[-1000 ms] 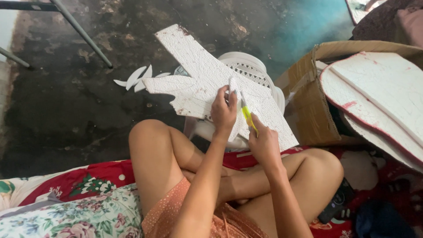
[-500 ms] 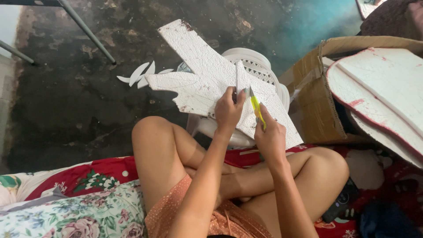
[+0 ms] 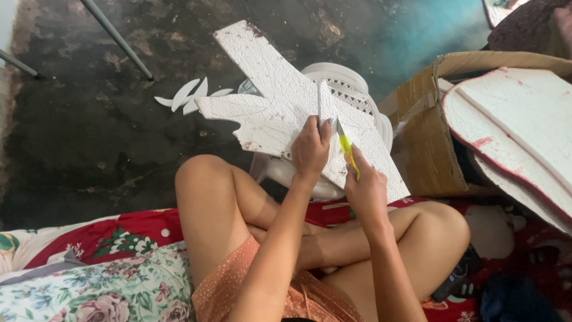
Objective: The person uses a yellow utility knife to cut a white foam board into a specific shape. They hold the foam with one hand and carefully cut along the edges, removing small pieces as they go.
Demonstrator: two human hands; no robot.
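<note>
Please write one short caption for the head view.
Left hand steadies a white foam cutout while right hand cuts it with a yellow knife.

– What is the white shape [image 3: 271, 113] under the fingers [image 3: 325, 128] made of?

– Foam. It looks rough, bumpy and matt, with cracks all over.

– And the yellow knife [image 3: 347, 154] beside the fingers?

– Smooth, shiny plastic, with a thin metal blade.

– The white stool [image 3: 351, 89] behind the fingers?

– Smooth plastic with a little grid on top.

– The box [image 3: 426, 128] far off to the side of the fingers?

– Brown cardboard, dull.

– And the floor [image 3: 89, 155]?

– Dark, rough and patchy. The flowery pillow [image 3: 113, 286] is soft cloth.
</note>
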